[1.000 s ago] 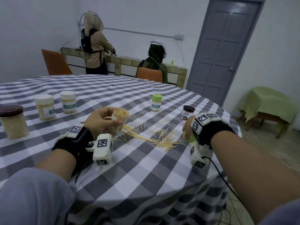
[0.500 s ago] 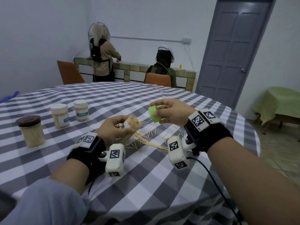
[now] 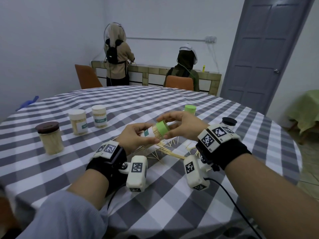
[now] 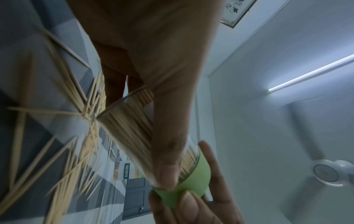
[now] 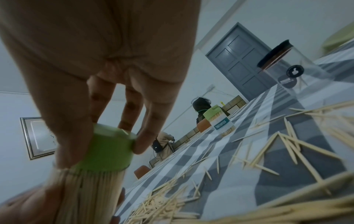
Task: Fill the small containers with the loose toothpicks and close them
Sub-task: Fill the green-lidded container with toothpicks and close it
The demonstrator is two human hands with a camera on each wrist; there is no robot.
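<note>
Now capping | our left hand wraps the jar, tilted above the loose picks | right hand pinches the green lid at the jar's 2 o'clock end | we judge it light, slick, stiff: hold mid-wall, lid by rim

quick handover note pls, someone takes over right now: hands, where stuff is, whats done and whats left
Left hand holds a full toothpick container tilted above the table.
Right hand has its fingers round the green lid, which sits on the container's mouth; whether it is fully seated is unclear.
Done: four closed, filled containers stand on the table, one green-lidded.
Left: loose toothpicks under the hands; dark-lidded clear jar on the right looks nearly empty.
</note>
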